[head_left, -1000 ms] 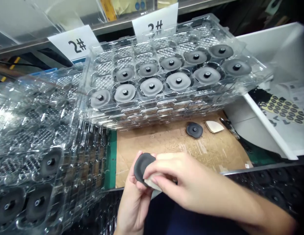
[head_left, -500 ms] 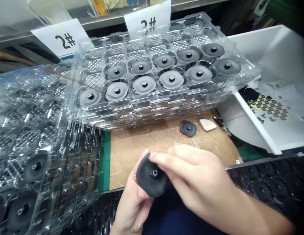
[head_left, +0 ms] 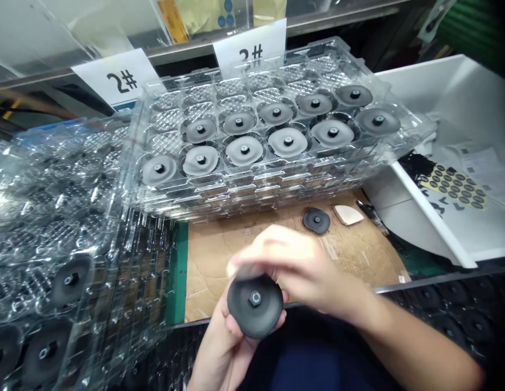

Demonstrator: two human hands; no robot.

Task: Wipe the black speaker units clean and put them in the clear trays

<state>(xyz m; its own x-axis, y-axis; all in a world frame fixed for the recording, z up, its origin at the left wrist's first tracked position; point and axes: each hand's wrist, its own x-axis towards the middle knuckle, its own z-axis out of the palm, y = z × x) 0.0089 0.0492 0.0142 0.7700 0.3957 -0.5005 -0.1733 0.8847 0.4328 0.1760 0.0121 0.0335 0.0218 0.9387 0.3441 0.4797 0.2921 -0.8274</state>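
Our right hand shifts leftward to the far rim of our round, matte-black disc, grip unclear; left fingers clamp it.

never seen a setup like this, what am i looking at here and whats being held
There's no robot: these are a person's bare hands, seen by a camera worn on the head, looking forward and down. The left hand holds a black disc with a raised centre; the blurred right hand is at its upper edge. On the cardboard lie another disc and a pale pad. Behind, more discs sit in a clear tray.
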